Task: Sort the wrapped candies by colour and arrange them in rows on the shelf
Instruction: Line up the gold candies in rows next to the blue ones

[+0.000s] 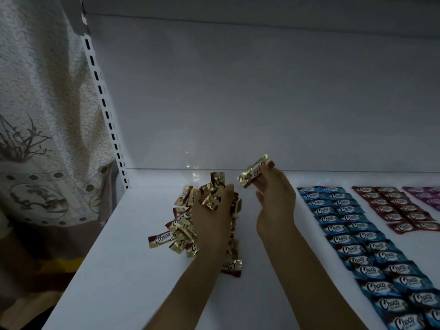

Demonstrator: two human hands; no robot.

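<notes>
A loose pile of gold-wrapped candies [177,228] lies on the white shelf [123,258], left of centre. My left hand [212,217] hovers over the pile and grips a bunch of gold candies [212,192], which stick out above its fingers. My right hand [273,198] is raised to the right of the pile and pinches a single gold candy [254,171] between its fingertips. Blue candies [357,236] lie in two long rows at the right. Red candies [400,210] form two shorter rows beyond them. Purple candies [428,195] show at the far right edge.
The shelf's grey back panel [262,103] rises behind the candies. A slotted white upright [107,115] marks the shelf's left end, with a patterned curtain [42,115] beside it. Bare shelf lies between the gold pile and the blue rows.
</notes>
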